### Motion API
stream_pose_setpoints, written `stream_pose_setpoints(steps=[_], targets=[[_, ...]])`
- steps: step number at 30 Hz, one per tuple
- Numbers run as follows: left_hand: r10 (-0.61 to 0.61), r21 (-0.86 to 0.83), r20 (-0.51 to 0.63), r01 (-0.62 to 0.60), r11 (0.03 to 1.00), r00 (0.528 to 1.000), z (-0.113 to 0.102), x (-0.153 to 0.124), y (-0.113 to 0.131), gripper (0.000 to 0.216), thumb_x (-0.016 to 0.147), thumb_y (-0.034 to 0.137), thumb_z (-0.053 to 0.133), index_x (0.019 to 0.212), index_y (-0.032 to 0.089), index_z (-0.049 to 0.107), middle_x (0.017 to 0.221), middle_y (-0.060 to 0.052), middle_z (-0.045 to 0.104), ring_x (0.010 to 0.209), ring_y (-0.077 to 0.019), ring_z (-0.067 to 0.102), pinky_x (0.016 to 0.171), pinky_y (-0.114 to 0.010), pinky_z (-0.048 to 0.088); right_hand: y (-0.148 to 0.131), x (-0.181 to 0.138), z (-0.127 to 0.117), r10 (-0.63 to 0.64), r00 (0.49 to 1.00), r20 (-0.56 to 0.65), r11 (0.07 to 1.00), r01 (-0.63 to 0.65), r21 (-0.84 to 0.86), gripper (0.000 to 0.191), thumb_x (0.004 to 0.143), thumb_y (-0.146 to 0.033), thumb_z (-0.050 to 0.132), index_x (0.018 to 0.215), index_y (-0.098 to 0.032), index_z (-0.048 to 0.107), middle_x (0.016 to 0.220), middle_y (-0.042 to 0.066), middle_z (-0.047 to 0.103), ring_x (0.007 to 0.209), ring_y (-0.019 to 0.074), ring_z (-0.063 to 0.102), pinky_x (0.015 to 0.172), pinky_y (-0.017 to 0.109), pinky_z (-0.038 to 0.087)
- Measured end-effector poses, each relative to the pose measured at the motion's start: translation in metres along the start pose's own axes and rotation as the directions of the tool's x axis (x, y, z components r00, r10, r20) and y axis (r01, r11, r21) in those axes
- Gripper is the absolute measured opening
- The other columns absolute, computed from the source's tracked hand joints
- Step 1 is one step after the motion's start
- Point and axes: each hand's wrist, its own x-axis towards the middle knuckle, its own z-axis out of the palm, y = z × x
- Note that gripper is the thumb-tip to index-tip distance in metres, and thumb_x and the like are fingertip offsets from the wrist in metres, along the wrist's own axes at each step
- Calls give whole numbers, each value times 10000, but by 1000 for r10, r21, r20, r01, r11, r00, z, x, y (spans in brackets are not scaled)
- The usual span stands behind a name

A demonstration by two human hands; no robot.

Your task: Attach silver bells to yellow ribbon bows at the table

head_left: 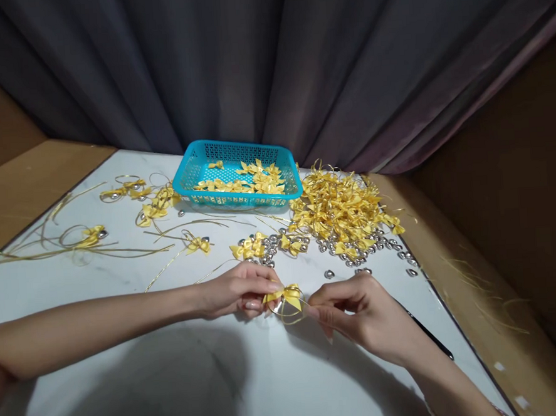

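My left hand (pixel 245 288) pinches a yellow ribbon bow (pixel 289 294) between thumb and fingers, above the white table near its middle. Loops of thin gold cord (pixel 292 322) curve around the bow. From the right, my right hand (pixel 352 307) is closed, thumb against fingertips, on the gold cord beside the bow. A shiny silver bit shows under the bow, partly hidden by my left fingers. Beyond my hands lie several loose yellow bows (pixel 249 246) and small silver heart-shaped beads (pixel 329 274).
A turquoise plastic basket (pixel 240 204) holding yellow bows stands at the back. To its right is a large heap of corded bows (pixel 341 207). Loose gold cords (pixel 73 250) and bows lie at left. A black pen-like tool (pixel 429 335) lies beyond my right wrist. Dark curtain (pixel 231 66) hangs behind.
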Motion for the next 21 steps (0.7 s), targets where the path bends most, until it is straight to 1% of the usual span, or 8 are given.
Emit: stream_pose_setpoints(steps=[2, 6, 8, 13, 17, 21], targets=[[-3, 19, 5, 3, 1000, 1000, 0, 0, 0, 178, 744, 246, 661, 679, 104, 576, 575, -4, 577, 373, -9, 267, 360, -150, 195, 1, 0, -1, 20, 999, 36, 1000, -21, 16, 262, 761, -254, 543, 555, -115, 627, 454, 9, 515, 421, 77, 372, 426, 222, 279], [-14, 113, 37, 10, 994, 999, 0, 0, 0, 204, 744, 277, 654, 677, 99, 578, 570, -9, 578, 379, -18, 302, 367, -165, 159, 1, 1, -4, 61, 992, 111, 995, -69, 67, 249, 739, -261, 577, 540, -115, 612, 413, -18, 457, 386, 60, 312, 393, 217, 231], [-28, 150, 44, 21, 988, 999, 0, 0, 1, 221, 736, 299, 656, 676, 99, 582, 571, -9, 582, 382, -20, 307, 377, -175, 151, 0, 2, -4, 81, 987, 136, 990, -96, 102, 233, 724, -245, 588, 530, -117, 607, 409, -19, 466, 370, 53, 304, 376, 211, 217], [-63, 202, 41, 54, 978, 997, 2, -1, 2, 230, 715, 322, 653, 650, 114, 577, 560, 6, 582, 376, -25, 268, 398, -197, 177, -1, 4, -5, 110, 977, 180, 975, -142, 173, 201, 701, -221, 600, 524, -127, 617, 404, -16, 504, 340, 44, 313, 348, 196, 218], [-63, 219, 51, 51, 975, 997, 1, 0, 2, 227, 724, 318, 650, 649, 117, 577, 549, 14, 571, 374, -25, 265, 402, -198, 179, -1, 4, -4, 168, 961, 219, 950, -217, 225, 173, 685, -230, 585, 543, -139, 626, 401, -21, 522, 281, 42, 309, 307, 191, 236], [-37, 206, 45, 27, 978, 998, 0, 0, 0, 217, 756, 308, 641, 675, 114, 584, 589, -2, 590, 385, -26, 286, 397, -190, 190, -5, 1, 0, 225, 953, 202, 921, -275, 276, 167, 684, -202, 563, 531, -145, 598, 411, -21, 535, 267, 40, 337, 299, 177, 256]])
